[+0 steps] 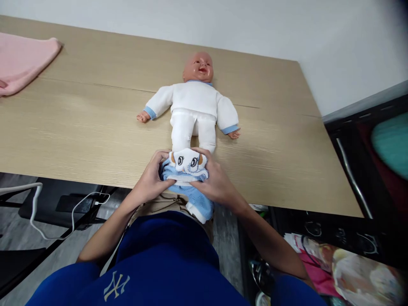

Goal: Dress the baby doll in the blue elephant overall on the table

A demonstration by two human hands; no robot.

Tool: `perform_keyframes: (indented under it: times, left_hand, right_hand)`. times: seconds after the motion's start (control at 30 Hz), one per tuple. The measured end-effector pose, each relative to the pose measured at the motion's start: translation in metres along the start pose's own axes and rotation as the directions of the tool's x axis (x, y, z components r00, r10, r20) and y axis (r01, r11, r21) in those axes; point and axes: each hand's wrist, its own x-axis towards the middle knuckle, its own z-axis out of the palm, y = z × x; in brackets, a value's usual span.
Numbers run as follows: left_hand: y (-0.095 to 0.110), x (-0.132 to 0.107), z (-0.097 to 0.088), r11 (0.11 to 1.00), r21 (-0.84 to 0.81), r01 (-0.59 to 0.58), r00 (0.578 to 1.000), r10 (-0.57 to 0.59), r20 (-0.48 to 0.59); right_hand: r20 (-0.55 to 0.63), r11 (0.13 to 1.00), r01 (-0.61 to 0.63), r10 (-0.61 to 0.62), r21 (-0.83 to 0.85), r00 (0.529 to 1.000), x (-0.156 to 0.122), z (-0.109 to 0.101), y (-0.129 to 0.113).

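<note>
A baby doll (194,106) in a white suit with blue cuffs lies on its back on the wooden table (79,127), head toward the wall, legs toward me. At its feet, at the table's near edge, both my hands grip a bunched blue and white garment (188,170) with cartoon eyes on it. My left hand (151,178) pinches its left side, fingers curled. My right hand (216,182) holds its right side, thumb on top. Part of the blue fabric hangs below the table edge.
A folded pink cloth (22,61) lies at the table's far left. White cables (41,208) run across the floor under the table on the left. A dark shelf unit (366,170) with colourful items stands at the right.
</note>
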Motion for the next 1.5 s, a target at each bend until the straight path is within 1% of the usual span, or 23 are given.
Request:
perform_keyframes:
  times: [0.13, 0.27, 0.33, 0.43, 0.53, 0.6, 0.67, 0.73, 0.87, 0.93, 1.0, 1.07, 1.13, 1.2, 1.33, 1.4, 1.5]
  left_hand:
    - [-0.005, -0.001, -0.003, 0.998, -0.054, -0.04, 0.998, 0.043, 0.056]
    - [-0.001, -0.001, -0.006, 0.993, -0.114, -0.043, 0.993, 0.055, 0.109]
    - [0.001, -0.001, -0.006, 0.992, -0.12, -0.039, 0.993, 0.052, 0.11]
    - [0.0, -0.001, -0.005, 0.997, -0.077, -0.028, 0.997, 0.033, 0.065]
    - [-0.006, 0.0, -0.001, 0.999, -0.049, -0.004, 0.999, 0.002, -0.038]
    - [-0.011, 0.001, 0.003, 1.0, -0.018, -0.023, 0.992, 0.02, -0.125]
    - [-0.017, 0.001, 0.007, 0.998, 0.022, -0.06, 0.984, 0.063, -0.169]
    - [-0.022, -0.001, 0.008, 0.996, 0.037, -0.085, 0.985, 0.089, -0.149]
    - [-0.026, -0.008, 0.003, 0.993, 0.029, -0.114, 0.993, 0.115, -0.036]
    - [-0.026, -0.01, 0.0, 0.992, 0.018, -0.122, 0.993, 0.122, -0.009]
    - [-0.024, -0.011, 0.0, 0.993, -0.001, -0.12, 0.992, 0.12, -0.025]
    - [-0.023, -0.008, 0.0, 0.993, -0.002, -0.12, 0.99, 0.12, -0.069]
    - [-0.021, -0.003, -0.001, 0.991, 0.03, -0.127, 0.986, 0.13, -0.107]
    - [-0.02, 0.003, -0.005, 0.986, 0.097, -0.135, 0.984, 0.145, -0.107]
    - [-0.018, 0.02, -0.02, 0.964, 0.219, -0.148, 0.988, 0.156, -0.016]
    - [-0.016, 0.031, -0.031, 0.959, 0.229, -0.168, 0.986, 0.165, 0.033]
    - [-0.01, 0.047, -0.046, 0.953, 0.239, -0.186, 0.98, 0.162, 0.118]
  right_hand:
    - [-0.013, 0.999, 0.003, -0.003, 0.033, 1.0, -0.003, 0.0, -0.006]
    - [-0.038, 1.0, -0.01, 0.009, -0.006, 0.999, -0.005, 0.001, -0.013]
    - [-0.038, 1.0, -0.014, 0.013, -0.017, 0.999, -0.006, 0.0, -0.016]
    - [0.008, 0.999, -0.029, 0.028, 0.026, 1.0, -0.006, -0.001, -0.015]
    - [0.068, 0.998, -0.028, 0.024, 0.049, 0.997, -0.005, -0.002, -0.01]
    - [0.082, 0.999, -0.005, 0.001, 0.048, 0.997, -0.004, -0.001, -0.005]
    - [0.076, 0.998, 0.014, -0.019, 0.056, 0.997, -0.002, -0.001, -0.002]
    - [0.073, 0.998, 0.02, -0.025, 0.063, 0.997, 0.0, -0.002, 0.0]
    - [0.109, 1.0, 0.014, -0.016, 0.02, 0.994, -0.001, -0.006, -0.002]
    - [0.118, 0.999, 0.035, -0.035, 0.005, 0.992, -0.002, -0.007, -0.004]
    - [0.113, 0.997, 0.071, -0.071, -0.001, 0.991, -0.003, -0.007, -0.005]
    - [0.092, 0.995, 0.096, -0.095, -0.009, 0.991, -0.001, -0.006, -0.005]
    - [0.061, 0.994, 0.104, -0.102, -0.021, 0.993, 0.004, -0.006, -0.005]
    - [0.021, 0.99, 0.134, -0.133, -0.055, 0.991, 0.012, -0.008, -0.002]
    - [-0.023, 0.955, 0.243, -0.25, -0.168, 0.968, 0.034, -0.017, 0.01]
    - [-0.006, 0.947, 0.262, -0.268, -0.187, 0.963, 0.045, -0.02, 0.015]
    - [0.056, 0.95, 0.272, -0.266, -0.155, 0.962, 0.058, -0.024, 0.019]
